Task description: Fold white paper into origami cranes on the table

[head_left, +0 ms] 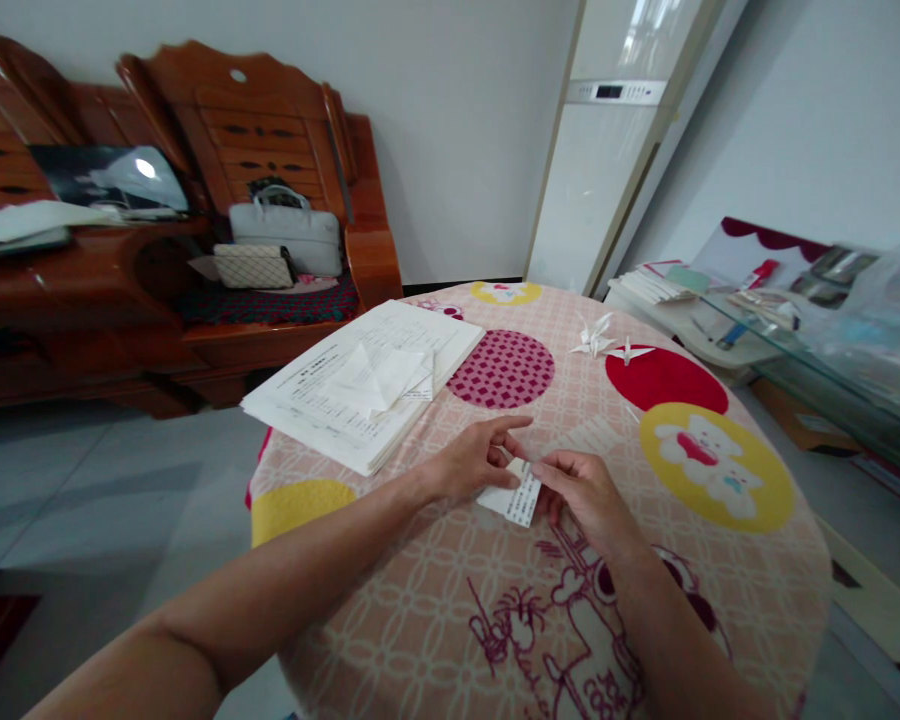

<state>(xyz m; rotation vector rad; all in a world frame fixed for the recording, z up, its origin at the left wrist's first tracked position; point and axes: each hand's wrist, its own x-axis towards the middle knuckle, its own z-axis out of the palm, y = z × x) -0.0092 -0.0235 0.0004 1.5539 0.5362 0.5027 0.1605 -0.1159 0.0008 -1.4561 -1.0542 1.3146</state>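
A small piece of folded printed paper (523,502) is between my two hands, above the middle of the table. My left hand (474,460) holds its upper left part, thumb on the paper and index finger stretched out to the right. On the other side, my right hand (586,492) pinches the paper's right edge between thumb and fingers; some of these fingers are hidden behind it. Beyond my right hand lie a white paper crane (594,336) and a second folded paper bird (628,353). Folded white sheets (381,378) rest on a stack of printed papers (300,392) to the left.
A patterned cloth covers the round table (420,600). Behind it to the left stands a wooden bench (270,100) with a grey bag (311,238) and a laptop (112,180). At the right, a glass-topped table (832,365) carries papers and a plastic bag (889,300).
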